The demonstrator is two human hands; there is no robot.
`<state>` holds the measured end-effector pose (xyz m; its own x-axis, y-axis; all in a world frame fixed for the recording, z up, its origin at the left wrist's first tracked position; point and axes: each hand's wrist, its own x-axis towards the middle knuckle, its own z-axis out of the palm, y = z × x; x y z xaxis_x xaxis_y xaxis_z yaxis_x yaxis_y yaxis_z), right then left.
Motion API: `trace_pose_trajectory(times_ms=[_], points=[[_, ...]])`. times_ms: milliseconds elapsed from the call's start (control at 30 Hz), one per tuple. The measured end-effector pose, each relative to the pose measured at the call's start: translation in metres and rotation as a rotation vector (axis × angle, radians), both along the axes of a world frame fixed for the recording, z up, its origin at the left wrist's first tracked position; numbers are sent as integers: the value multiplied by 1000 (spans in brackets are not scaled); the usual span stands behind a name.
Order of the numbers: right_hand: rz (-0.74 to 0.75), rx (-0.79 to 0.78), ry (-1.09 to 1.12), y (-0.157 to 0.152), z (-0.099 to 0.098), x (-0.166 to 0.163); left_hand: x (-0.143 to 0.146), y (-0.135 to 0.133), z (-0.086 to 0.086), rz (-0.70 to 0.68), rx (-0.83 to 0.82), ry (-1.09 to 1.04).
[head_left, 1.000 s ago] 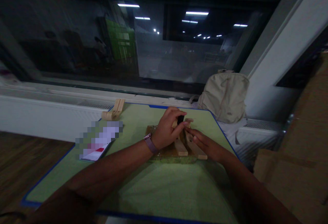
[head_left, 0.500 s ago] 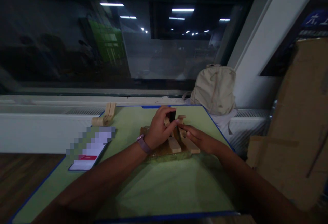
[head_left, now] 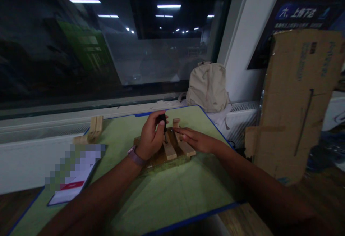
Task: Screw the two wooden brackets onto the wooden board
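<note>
My left hand [head_left: 151,135] is closed around the black handle of a screwdriver [head_left: 162,122]. The thin shaft points down, its tip at a dark spot on a pale wooden strip [head_left: 170,151]. Beside it, my right hand [head_left: 201,141] lies with outstretched fingers over a second wooden piece [head_left: 188,149], which has a raised, hooked far end. Both wooden pieces rest on a brown, shiny-topped board [head_left: 156,159] with a greenish side. Part of the board is hidden under my left hand.
A green table [head_left: 172,189] with blue edging carries everything. On the left are a blurred-out phone-like slab [head_left: 78,180] and another wooden assembly [head_left: 95,128]. A beige backpack [head_left: 207,86] stands behind, and a cardboard sheet [head_left: 296,106] leans at right.
The view has swung right, shifting the scene left. My right fingers have drawn away from my left hand and straightened over the wooden piece. The screwdriver's shaft now shows.
</note>
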<state>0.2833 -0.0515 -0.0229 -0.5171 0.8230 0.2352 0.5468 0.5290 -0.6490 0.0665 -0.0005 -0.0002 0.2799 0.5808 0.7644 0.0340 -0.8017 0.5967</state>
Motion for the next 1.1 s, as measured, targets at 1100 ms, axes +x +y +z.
trace_pose_trajectory(times_ms=[1100], points=[[3, 5, -17, 2, -3, 0, -1, 0, 0, 10, 4, -76]])
